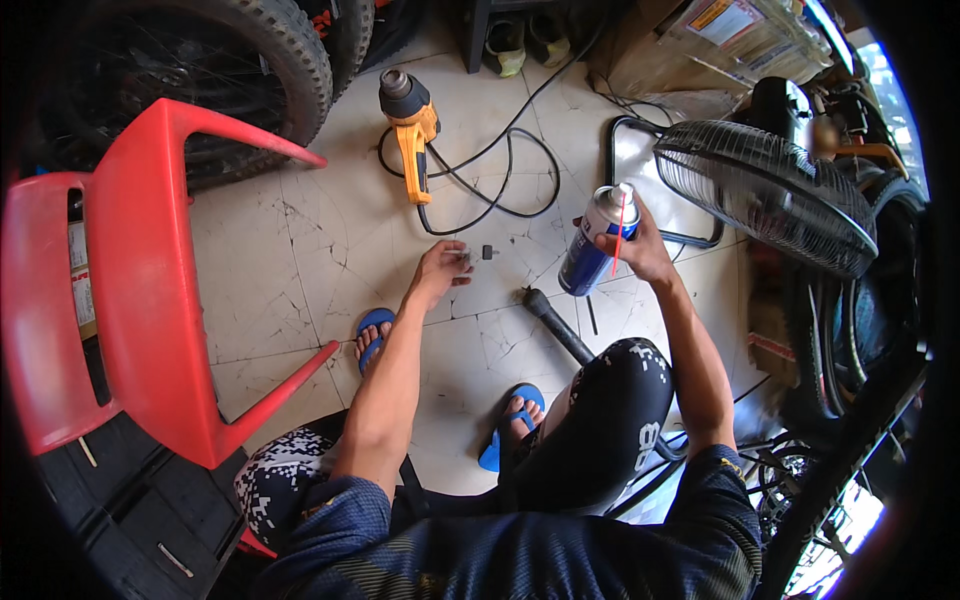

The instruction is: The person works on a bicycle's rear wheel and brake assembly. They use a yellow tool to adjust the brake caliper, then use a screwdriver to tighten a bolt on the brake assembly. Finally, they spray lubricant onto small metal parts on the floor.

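Note:
My right hand [640, 245] is wrapped round a blue and white spray can [590, 250], which tilts a little above the floor. A thin red straw [621, 235] runs along the can from its white nozzle. My left hand [440, 273] is over the tiles with its fingers curled. Between its fingertips sits a small greyish piece [467, 261], too small to name. Just right of those fingertips, a small dark block with a short pin [487, 252] lies on the floor.
A yellow and black heat gun [411, 150] lies ahead with its black cable [545, 205] looped. A red plastic chair [150, 270] is at left, below bicycle wheels [290, 60]. At right are a fan [770, 185] and a cardboard box [660, 50]. A black tube [555, 322] lies by my knee.

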A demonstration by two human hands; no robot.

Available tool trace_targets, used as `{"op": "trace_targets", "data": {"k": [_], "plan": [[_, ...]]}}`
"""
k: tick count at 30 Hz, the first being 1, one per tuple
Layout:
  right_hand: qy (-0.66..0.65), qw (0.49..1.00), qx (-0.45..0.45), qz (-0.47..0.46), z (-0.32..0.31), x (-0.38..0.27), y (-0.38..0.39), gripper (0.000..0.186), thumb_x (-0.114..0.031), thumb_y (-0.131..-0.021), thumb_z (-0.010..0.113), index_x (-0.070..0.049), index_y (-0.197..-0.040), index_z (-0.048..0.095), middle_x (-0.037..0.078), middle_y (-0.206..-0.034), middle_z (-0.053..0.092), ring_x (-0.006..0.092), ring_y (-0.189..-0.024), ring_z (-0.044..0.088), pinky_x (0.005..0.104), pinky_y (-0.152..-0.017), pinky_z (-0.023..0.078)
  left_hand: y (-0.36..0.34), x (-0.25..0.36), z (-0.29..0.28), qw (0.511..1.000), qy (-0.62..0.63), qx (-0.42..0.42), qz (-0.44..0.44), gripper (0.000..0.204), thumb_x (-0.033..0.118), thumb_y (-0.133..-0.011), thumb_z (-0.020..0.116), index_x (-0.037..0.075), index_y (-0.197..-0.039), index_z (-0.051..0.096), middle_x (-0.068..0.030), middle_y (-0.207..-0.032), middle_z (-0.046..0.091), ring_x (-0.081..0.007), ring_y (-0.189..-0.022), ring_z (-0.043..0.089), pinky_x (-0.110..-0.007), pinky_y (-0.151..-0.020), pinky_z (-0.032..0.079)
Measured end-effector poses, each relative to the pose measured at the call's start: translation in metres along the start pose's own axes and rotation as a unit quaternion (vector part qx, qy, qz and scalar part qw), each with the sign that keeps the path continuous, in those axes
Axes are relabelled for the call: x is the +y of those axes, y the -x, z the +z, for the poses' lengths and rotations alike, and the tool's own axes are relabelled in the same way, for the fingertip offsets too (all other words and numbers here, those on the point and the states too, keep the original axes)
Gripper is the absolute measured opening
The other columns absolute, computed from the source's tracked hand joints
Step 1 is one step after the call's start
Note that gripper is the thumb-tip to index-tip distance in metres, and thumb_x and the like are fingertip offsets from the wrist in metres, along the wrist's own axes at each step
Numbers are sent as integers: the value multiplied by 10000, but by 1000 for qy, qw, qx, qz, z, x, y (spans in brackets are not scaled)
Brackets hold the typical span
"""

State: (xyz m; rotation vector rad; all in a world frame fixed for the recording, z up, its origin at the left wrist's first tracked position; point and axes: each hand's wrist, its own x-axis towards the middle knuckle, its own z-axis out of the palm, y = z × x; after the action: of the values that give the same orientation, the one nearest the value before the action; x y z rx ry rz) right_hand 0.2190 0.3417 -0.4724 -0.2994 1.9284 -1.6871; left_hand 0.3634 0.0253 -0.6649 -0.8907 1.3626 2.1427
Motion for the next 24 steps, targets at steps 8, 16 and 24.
{"op": "trace_targets", "data": {"k": [8, 16, 24], "plan": [[94, 982, 164, 14, 42, -94, 24, 939, -438, -854, 868, -75, -1559, 365, 164, -1167, 667, 246, -1045, 689, 388, -936, 563, 6, -24, 12, 904, -376, 106, 175, 237, 142, -881, 796, 36, -1091, 763, -141, -966, 718, -237, -775, 708, -370, -702, 571], [-247, 954, 141, 93, 84, -72, 36, 963, -352, -927, 795, -161, -1675, 219, 198, -1155, 642, 302, -866, 727, 433, -758, 635, 1, -27, 7, 997, -39, 43, 49, 299, 127, -1041, 616, 128, -1314, 739, -53, -1117, 735, -116, -887, 698, -306, -754, 624], [-223, 973, 48, 46, 68, -65, 34, 965, -183, -901, 759, -141, -1694, 211, 144, -1331, 575, 234, -1120, 601, 390, -1007, 522, 24, -18, 25, 983, -34, 129, 124, 314, 226, -1091, 586, 128, -1368, 697, -38, -1231, 742, -103, -948, 670, -295, -753, 585]]}}
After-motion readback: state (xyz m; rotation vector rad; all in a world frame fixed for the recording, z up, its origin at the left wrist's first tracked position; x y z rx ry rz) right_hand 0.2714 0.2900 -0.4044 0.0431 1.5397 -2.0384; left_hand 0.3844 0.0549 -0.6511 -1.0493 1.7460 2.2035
